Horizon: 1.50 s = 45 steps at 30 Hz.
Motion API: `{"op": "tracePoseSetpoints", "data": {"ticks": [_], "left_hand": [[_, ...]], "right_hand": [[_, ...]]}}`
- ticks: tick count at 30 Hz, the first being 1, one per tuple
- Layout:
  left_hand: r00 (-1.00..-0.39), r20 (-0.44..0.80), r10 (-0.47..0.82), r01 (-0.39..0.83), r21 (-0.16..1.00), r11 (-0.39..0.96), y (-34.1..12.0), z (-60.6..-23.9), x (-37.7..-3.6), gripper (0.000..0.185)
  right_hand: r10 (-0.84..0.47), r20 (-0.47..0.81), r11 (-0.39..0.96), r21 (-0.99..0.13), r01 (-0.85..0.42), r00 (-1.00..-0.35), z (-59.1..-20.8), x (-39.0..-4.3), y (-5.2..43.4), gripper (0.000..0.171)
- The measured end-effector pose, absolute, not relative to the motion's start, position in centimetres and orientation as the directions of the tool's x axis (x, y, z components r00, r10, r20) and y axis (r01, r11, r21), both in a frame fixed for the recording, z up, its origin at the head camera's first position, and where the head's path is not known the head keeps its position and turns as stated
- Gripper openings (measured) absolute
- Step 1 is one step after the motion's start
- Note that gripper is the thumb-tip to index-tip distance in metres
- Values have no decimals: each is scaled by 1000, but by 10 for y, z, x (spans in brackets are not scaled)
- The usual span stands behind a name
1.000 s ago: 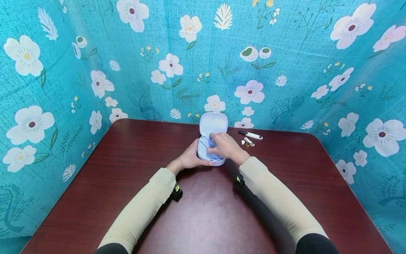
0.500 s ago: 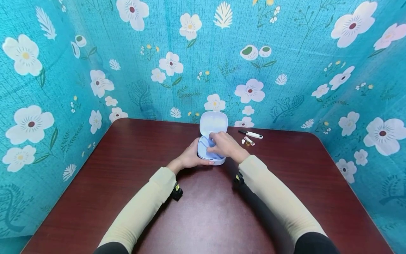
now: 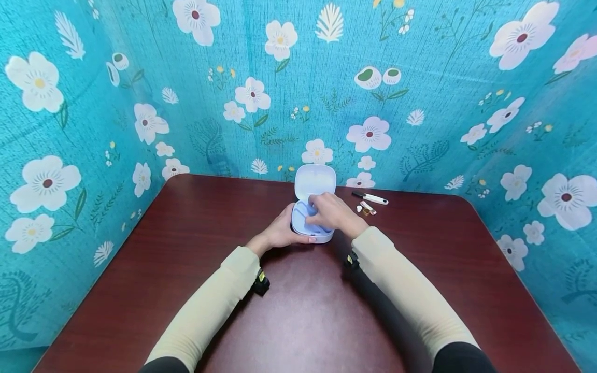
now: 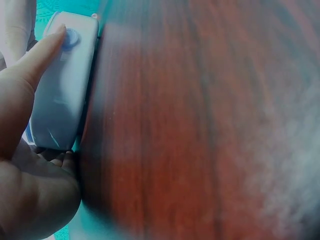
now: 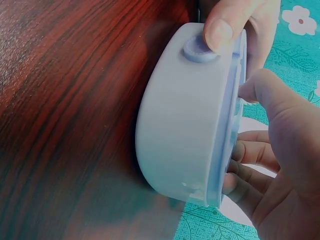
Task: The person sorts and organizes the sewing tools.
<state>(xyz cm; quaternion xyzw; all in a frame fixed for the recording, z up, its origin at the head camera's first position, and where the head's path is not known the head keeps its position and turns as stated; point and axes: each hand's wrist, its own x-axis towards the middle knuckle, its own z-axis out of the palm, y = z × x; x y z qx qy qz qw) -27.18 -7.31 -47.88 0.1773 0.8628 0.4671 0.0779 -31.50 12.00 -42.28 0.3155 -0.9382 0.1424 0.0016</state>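
Steadying an open hinged case while reaching into its tray.

My left hand (image 3: 280, 232) grips the near-left side of the pale lavender case (image 3: 311, 220), thumb on the round latch button (image 5: 199, 49); the case sits at the far middle of the dark wood table (image 3: 186, 259), lid (image 3: 314, 181) upright. My right hand (image 3: 332, 213) curls its fingers over the rim into the tray; whether they pinch anything inside I cannot tell. To do this well, I judge that I should press the base flat so it cannot slide or tip, and keep my thumb light on the button. Just right of the case lie a small white pen-like tool (image 3: 370, 197) and some tiny parts (image 3: 364, 208).
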Motion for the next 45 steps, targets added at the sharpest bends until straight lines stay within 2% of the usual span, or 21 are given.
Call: {"op": "tracePoseSetpoints", "data": {"ticks": [10,26,30,34,38,45], "left_hand": [[-922,18,387,227,833,504,-73,-477,-270,108],[-922,28,387,225,851,475,-74,-477,-274,106],[-919,25,393,224,853,471,-73,-479,-273,107],[-919,28,393,231,846,480,-72,-480,-272,108],[-923,39,384,235,846,478,-72,-480,-273,109],[-924,58,378,245,850,466,-72,-480,-274,109]], "right_hand": [[-592,63,763,-277,-584,-803,-429,-315,122,38],[-635,75,707,-347,-617,-769,-425,-316,131,40],[-653,57,691,-363,-625,-755,-419,-313,138,37],[-662,27,670,-426,-607,-749,-409,-310,150,30],[-635,54,660,-482,-577,-771,-399,-310,165,26],[-499,139,712,-497,-496,-855,-398,-317,187,26]]}}
